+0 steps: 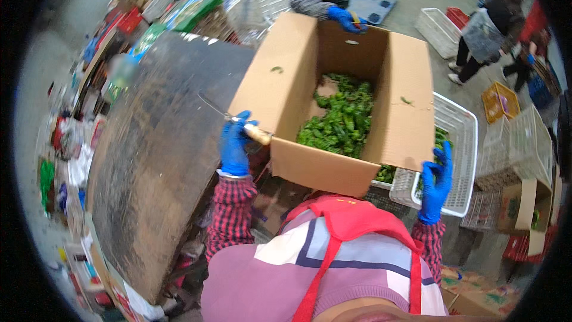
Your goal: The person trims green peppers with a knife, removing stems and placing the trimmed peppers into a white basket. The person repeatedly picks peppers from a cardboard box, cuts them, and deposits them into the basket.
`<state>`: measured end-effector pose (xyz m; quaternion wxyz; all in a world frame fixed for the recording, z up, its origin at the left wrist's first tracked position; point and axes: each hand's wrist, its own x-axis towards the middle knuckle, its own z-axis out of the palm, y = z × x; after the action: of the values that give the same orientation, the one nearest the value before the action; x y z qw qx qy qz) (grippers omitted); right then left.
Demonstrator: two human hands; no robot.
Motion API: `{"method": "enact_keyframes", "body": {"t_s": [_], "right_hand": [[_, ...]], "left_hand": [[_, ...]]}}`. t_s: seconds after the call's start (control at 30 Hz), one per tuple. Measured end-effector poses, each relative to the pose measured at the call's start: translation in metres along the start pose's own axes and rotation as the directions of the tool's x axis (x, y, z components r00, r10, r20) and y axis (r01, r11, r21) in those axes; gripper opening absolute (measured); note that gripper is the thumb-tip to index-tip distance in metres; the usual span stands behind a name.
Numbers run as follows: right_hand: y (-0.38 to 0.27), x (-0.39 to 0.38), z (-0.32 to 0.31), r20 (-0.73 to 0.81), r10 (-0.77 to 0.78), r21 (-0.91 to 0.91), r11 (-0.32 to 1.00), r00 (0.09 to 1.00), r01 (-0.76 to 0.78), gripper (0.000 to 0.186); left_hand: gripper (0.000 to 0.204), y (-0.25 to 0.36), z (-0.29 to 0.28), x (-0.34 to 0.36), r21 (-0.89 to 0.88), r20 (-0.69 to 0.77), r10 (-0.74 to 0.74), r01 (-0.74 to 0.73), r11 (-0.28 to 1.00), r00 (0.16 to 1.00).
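Observation:
A brown cardboard box (325, 170) stands in front of me, its flaps spread, with green peppers (342, 120) heaped on its bottom. My left hand (235, 148), in a blue glove, is closed round a wooden-handled tool (257, 134) with a thin metal shaft, beside the near corner of the left flap. My gloved right hand (436, 186) has its fingers stretched upward at the near corner of the right flap; whether it touches the cardboard I cannot tell. Below and right of the box, a white plastic basket (466, 143) holds more green peppers, partly hidden by the flap.
Across the box, a co-worker's blue-gloved hand (344, 19) is at its far edge with something small and yellowish. A worn dark table (161, 131) fills the left. Stacked white crates (518, 143) and a yellow crate (499, 100) stand at right. Two people are farther off.

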<state>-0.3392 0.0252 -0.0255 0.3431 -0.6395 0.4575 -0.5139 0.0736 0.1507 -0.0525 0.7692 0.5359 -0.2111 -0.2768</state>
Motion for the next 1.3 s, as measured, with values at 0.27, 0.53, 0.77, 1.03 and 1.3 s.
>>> {"method": "enact_keyframes", "body": {"t_s": [0.27, 0.53, 0.77, 1.03, 1.3], "right_hand": [[0.017, -0.009, 0.019, -0.050, 0.117, -0.062, 0.991, 0.992, -0.120, 0.058], [0.002, -0.026, 0.043, -0.053, 0.001, -0.213, 0.977, 0.999, -0.012, 0.055], [0.011, -0.043, 0.038, -0.080, 0.010, -0.281, 0.959, 0.997, -0.032, 0.051], [0.012, -0.049, 0.031, -0.072, 0.072, -0.244, 0.966, 0.995, -0.088, 0.051], [0.024, -0.061, 0.016, -0.101, 0.096, -0.258, 0.959, 0.990, -0.120, 0.051]], "left_hand": [[0.037, -0.003, -0.244, 0.075, 0.824, -0.510, 0.263, 0.378, 0.422, 0.819], [0.023, -0.009, -0.367, 0.097, 0.714, -0.602, 0.456, 0.698, -0.060, 0.656], [0.020, -0.009, -0.434, 0.092, 0.545, -0.740, 0.398, 0.830, -0.118, 0.542], [0.027, -0.027, -0.439, 0.086, 0.501, -0.821, 0.330, 0.865, 0.025, 0.466], [0.029, -0.038, -0.442, 0.084, 0.454, -0.851, 0.381, 0.870, 0.189, 0.361]]}}
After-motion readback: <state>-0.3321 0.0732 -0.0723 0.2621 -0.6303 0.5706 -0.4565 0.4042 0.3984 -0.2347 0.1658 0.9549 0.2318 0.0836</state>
